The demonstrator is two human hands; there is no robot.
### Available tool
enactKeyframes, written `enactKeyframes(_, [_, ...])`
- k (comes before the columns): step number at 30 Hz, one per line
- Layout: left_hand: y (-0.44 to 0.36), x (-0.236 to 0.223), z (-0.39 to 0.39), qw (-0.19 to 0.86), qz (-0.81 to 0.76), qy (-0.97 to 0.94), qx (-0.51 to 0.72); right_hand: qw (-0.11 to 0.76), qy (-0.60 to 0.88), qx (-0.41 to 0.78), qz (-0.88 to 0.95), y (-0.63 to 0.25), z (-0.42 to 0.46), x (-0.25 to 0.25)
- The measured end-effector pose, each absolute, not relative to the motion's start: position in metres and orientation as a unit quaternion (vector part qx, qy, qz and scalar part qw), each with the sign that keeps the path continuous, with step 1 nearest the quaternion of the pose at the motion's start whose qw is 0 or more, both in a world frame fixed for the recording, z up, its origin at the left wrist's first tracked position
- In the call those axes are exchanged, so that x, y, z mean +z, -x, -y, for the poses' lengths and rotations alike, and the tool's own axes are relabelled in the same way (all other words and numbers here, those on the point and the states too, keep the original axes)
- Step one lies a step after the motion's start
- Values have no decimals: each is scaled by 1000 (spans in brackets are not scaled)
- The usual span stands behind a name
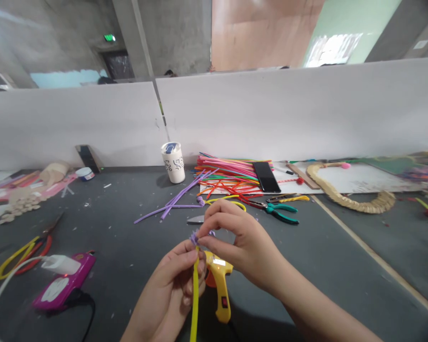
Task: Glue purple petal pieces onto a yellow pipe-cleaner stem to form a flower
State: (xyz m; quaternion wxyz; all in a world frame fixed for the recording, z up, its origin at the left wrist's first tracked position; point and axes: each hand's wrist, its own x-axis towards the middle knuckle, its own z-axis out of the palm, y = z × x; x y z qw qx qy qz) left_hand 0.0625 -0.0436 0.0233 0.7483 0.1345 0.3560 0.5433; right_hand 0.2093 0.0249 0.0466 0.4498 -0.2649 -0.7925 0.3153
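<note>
My left hand [180, 280] pinches a yellow pipe cleaner [195, 304] near its top, and the rest of it hangs down toward me. At that top end sits a small coiled purple pipe cleaner [193, 237]. The thumb and fingertips of my right hand [231, 232] are closed on the purple coil from the right. Below my hands a yellow hot glue gun [220, 285] lies on the dark table, partly hidden by my left fingers. A grey blade [195, 220] shows just behind my right hand, which covers the rest of it.
Beyond are loose purple pipe cleaners [178, 197], a multicoloured bundle [228, 168], a black phone [267, 176], green-handled pliers [281, 210] and a white cup [173, 162]. Scissors [30, 251] and a magenta power strip [66, 285] with cords lie left. A tan curved form [342, 194] rests right.
</note>
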Motion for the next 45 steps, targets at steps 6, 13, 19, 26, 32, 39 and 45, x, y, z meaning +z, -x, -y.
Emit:
enactKeyframes(6, [-64,27,45,719,-393,-161,550,442,255,287,811,-209,-23,48])
enactKeyframes(13, [-64,29,46,707,-419,-169,544,440,254,255,823,-210,-21,48])
enactKeyframes(19, [-62,27,45,710,-406,-159,553,453,239,283,811,-212,-22,50])
enactKeyframes(26, [-62,28,46,698,-409,-181,559,438,225,272,827,-216,-20,53])
enactKeyframes(32, [-62,27,50,661,-435,-226,568,440,210,197,851,-215,-17,52])
enactKeyframes(39, [-64,31,52,625,-468,-265,566,434,192,175,862,-215,-14,54])
enactKeyframes(45, [-64,31,52,630,-466,-258,565,431,182,170,868,-216,-14,56])
